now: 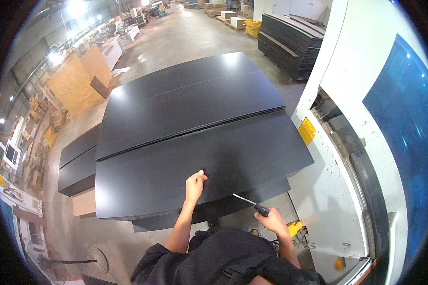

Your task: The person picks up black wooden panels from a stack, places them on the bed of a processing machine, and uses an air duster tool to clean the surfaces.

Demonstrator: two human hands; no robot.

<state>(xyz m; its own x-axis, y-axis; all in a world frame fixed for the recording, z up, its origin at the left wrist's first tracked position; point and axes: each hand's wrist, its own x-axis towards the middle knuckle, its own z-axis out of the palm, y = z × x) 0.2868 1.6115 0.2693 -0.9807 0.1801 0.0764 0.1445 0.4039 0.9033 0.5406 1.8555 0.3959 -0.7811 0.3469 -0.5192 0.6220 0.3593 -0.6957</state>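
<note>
My left hand (195,186) is over the near part of the black panels, thumb and fingers pinched together. A small dark spot shows at its fingertips; whether that is a held thing or shadow I cannot make out. My right hand (274,222) is closed around the black body of what looks like an air blow gun (260,209). Its thin metal nozzle points up and left, over the near edge of the stack. Beneath my left hand lies a wide, smooth black panel (147,183) on top of the near stack. Behind it, a second black panel stack (190,95) stands slightly higher.
A lower black panel stack (78,173) stands to the left. On the right rises a white machine housing (328,190) with a blue window (406,109). More dark boards (290,45) are piled at the far right. A yellow object (295,229) sits beside my right wrist.
</note>
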